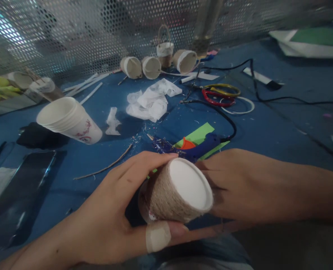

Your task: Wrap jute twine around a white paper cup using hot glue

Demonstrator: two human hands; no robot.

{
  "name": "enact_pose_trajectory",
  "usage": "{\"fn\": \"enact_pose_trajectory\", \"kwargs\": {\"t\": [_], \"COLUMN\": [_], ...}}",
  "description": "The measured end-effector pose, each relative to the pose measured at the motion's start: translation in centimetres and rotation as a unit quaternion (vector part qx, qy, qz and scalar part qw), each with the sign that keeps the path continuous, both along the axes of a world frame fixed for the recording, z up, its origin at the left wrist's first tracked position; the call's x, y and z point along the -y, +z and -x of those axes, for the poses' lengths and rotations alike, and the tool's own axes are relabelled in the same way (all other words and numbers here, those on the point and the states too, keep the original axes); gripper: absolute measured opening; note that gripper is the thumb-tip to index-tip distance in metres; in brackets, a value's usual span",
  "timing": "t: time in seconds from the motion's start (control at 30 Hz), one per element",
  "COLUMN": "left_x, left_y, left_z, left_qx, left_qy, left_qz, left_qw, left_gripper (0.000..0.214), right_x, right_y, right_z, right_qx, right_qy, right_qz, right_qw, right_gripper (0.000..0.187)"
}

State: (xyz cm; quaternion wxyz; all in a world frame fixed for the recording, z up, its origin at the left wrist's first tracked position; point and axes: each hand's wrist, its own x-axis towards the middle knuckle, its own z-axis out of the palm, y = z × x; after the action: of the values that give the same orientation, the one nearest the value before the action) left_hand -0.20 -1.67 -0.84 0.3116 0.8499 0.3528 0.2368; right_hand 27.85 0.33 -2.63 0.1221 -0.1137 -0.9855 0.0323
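My left hand (121, 210) grips a paper cup (190, 183) tilted with its white base toward me. Brown twine (166, 195) is wound closely around the cup's side. A beige bandage (157, 236) covers part of the left thumb, which lies along the cup's lower side. My right hand (236, 187) is bent in close against the cup's right side. Its fingers curl mostly out of sight behind the cup, so what they hold is hidden. Just beyond the hands, a blue glue gun (202, 148) lies on a green paper piece (197, 135).
Stacked paper cups (70, 120) lean at the left, near a dark phone (23, 195). Crumpled white material (152, 101) and a twig-like strand (107, 167) lie ahead. Several small twine-wrapped cups (152, 67) line the perforated metal screen (84, 37). A black cable (290, 99) crosses the right side.
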Motion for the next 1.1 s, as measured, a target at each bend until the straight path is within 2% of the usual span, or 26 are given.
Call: {"fn": "enact_pose_trajectory", "kwargs": {"t": [0.37, 0.63, 0.77, 0.93, 1.03, 1.1], "left_x": [0.11, -0.22, -0.20, 0.04, 0.24, 0.28], "left_y": [0.03, 0.51, 0.40, 0.28, 0.18, 0.13], "left_z": [0.09, -0.36, -0.12, 0.11, 0.18, 0.17], "left_qx": [0.000, 0.006, 0.016, 0.054, 0.090, 0.104], "left_qy": [-0.003, -0.008, -0.012, 0.038, 0.077, 0.093], "left_qz": [-0.001, 0.020, 0.024, 0.029, 0.059, 0.081], "left_qw": [1.000, 1.000, 1.000, 0.997, 0.991, 0.987], "left_gripper": [0.084, 0.076, 0.077, 0.072, 0.068, 0.068], "right_x": [0.16, 0.16, 0.04, -0.04, -0.08, -0.05], "right_y": [-0.08, 0.12, 0.20, 0.40, 0.43, 0.33], "right_z": [0.12, 0.15, 0.32, 0.44, 0.31, 0.18], "right_qx": [-0.009, 0.016, -0.008, -0.032, -0.030, -0.009], "right_qy": [-0.006, -0.009, -0.008, -0.025, -0.010, -0.025], "right_qz": [-0.003, 0.013, -0.002, 0.003, 0.021, 0.015], "right_qw": [1.000, 1.000, 1.000, 0.999, 0.999, 1.000], "right_gripper": [0.015, 0.013, 0.019, 0.039, 0.046, 0.048]}}
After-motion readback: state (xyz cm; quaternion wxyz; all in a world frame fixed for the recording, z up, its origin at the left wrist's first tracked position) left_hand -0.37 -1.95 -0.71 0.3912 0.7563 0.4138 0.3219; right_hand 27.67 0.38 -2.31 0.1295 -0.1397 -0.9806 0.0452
